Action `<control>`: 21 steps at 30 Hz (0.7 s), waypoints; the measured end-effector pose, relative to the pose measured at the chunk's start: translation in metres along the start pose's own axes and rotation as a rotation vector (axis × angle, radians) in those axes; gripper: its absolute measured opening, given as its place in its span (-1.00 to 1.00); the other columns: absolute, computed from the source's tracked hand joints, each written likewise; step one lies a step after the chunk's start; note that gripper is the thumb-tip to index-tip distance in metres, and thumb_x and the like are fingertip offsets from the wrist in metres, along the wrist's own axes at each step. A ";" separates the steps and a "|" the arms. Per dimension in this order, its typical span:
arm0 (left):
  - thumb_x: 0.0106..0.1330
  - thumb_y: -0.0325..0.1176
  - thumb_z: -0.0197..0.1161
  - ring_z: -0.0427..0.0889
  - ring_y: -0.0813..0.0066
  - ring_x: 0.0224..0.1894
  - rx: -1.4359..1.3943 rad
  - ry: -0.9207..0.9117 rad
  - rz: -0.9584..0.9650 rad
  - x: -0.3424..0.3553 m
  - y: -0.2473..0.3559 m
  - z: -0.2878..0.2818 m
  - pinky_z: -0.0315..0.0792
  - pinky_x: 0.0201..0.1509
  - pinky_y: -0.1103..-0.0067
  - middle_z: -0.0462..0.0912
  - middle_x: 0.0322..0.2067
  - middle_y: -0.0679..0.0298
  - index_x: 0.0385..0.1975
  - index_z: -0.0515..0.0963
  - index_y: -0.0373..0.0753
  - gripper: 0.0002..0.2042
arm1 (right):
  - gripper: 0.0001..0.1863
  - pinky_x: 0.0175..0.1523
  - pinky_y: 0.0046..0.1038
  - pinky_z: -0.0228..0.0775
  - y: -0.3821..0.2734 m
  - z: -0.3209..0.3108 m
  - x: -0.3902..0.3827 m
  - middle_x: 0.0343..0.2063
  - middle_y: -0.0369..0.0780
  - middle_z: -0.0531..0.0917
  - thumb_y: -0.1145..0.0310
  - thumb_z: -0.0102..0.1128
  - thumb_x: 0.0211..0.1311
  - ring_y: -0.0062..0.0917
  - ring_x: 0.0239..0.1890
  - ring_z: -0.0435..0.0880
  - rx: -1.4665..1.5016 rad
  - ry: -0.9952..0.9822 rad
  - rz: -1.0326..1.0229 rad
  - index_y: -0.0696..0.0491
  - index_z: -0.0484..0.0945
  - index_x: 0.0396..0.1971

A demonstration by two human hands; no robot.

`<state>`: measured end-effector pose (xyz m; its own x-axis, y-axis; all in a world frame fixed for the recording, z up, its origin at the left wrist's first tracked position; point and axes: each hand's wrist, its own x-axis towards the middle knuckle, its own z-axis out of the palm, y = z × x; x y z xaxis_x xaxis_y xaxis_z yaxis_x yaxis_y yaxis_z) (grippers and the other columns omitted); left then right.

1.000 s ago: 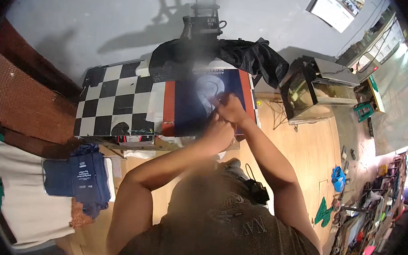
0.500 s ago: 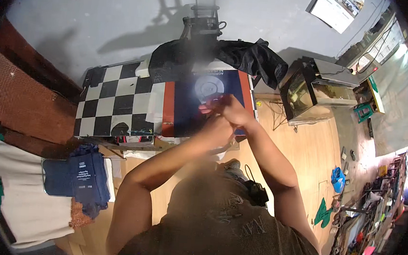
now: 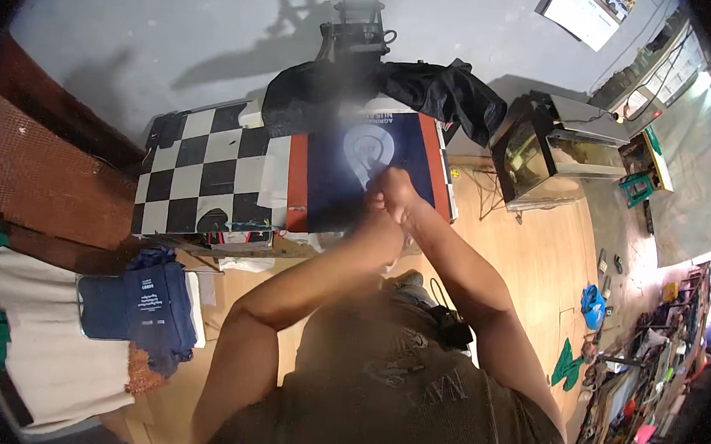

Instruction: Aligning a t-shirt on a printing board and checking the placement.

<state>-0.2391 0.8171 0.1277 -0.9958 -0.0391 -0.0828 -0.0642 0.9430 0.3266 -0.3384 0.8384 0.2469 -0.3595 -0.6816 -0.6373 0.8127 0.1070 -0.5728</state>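
My hands meet above a dark blue printed panel (image 3: 333,183) with orange side bands and a pale round emblem, lying on a black-and-white checkered table (image 3: 210,154). My right hand (image 3: 397,192) is closed at the panel's near part; anything inside its fingers is too small or hidden to name. Just beneath and against it is my left hand (image 3: 378,229), its fingers blurred and partly covered by the right. Behind the panel, a black cloth (image 3: 441,95) is draped below a metal clamp-like fixture (image 3: 357,40) in front of the wall.
Left of me, folded navy garments (image 3: 151,310) lie on cream fabric (image 3: 45,339). A glass tank (image 3: 557,154) stands right of the table. Farther right are a green stool (image 3: 636,190), a blue plastic bag (image 3: 592,309), a green cloth (image 3: 565,365) and a cluttered rack (image 3: 645,362).
My right hand has turned from loosely spread fingers to a closed grip and shifted slightly left. More of the emblem shows. The view has moved slightly.
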 end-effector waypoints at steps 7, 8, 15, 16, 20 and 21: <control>0.28 -0.22 0.26 0.75 0.07 -0.10 0.073 -0.209 0.131 -0.009 0.016 -0.066 0.41 0.29 0.16 0.82 -0.29 0.14 -0.14 0.77 -0.25 -0.70 | -0.68 -0.59 -0.45 0.12 0.008 -0.027 0.011 -0.67 -0.34 0.28 0.21 0.01 0.54 -0.57 -0.68 0.29 -0.174 -0.074 -0.192 -0.03 0.37 -0.50; 0.28 -0.20 0.28 0.75 0.04 -0.12 0.086 -0.094 0.199 -0.013 0.015 -0.073 0.43 0.26 0.15 0.81 -0.28 0.11 -0.07 0.74 -0.26 -0.66 | -0.78 -0.56 -0.44 0.18 0.005 -0.033 0.013 -0.61 -0.29 0.36 0.33 -0.07 0.50 -0.53 -0.64 0.35 -0.297 -0.058 -0.288 0.03 0.41 -0.41; 0.28 -0.13 0.41 0.72 -0.14 -0.11 -0.164 0.297 0.018 -0.027 -0.011 -0.101 0.54 0.14 0.18 0.73 -0.10 -0.10 0.27 0.43 -0.27 -0.39 | -0.62 0.00 -0.44 0.49 -0.012 -0.064 0.005 -0.26 -0.23 0.66 0.04 0.21 0.54 -0.52 -0.21 0.64 -0.394 0.089 -0.574 0.11 0.57 -0.08; 0.26 -0.12 0.43 0.70 -0.14 -0.01 -0.169 0.124 -0.084 -0.025 -0.012 -0.101 0.52 0.20 0.17 0.70 -0.01 -0.13 0.28 0.42 -0.29 -0.36 | -0.62 -0.01 -0.44 0.49 -0.007 -0.061 0.001 -0.22 -0.20 0.71 0.07 0.20 0.55 -0.51 -0.21 0.66 -0.347 0.090 -0.572 0.13 0.60 -0.06; 0.23 -0.09 0.45 0.64 -0.12 0.13 -0.381 0.045 0.021 -0.014 -0.009 -0.094 0.51 0.25 0.15 0.68 0.01 -0.14 0.22 0.44 -0.37 -0.34 | -0.63 0.02 -0.38 0.49 0.008 -0.040 -0.006 -0.26 -0.16 0.69 0.03 0.19 0.54 -0.41 -0.20 0.69 0.043 -0.288 -0.496 0.07 0.54 -0.23; 0.22 -0.09 0.45 0.63 -0.12 0.15 -0.360 0.056 0.007 -0.012 -0.009 -0.093 0.51 0.25 0.15 0.68 0.02 -0.13 0.20 0.46 -0.36 -0.36 | -0.64 -0.06 -0.38 0.48 0.004 -0.037 -0.007 -0.32 -0.17 0.68 0.02 0.19 0.54 -0.42 -0.26 0.67 0.089 -0.265 -0.406 0.05 0.53 -0.26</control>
<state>-0.2324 0.7784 0.2130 -0.9977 -0.0602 -0.0309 -0.0660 0.7666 0.6387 -0.3496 0.8707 0.2300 -0.5355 -0.8174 -0.2121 0.6716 -0.2600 -0.6938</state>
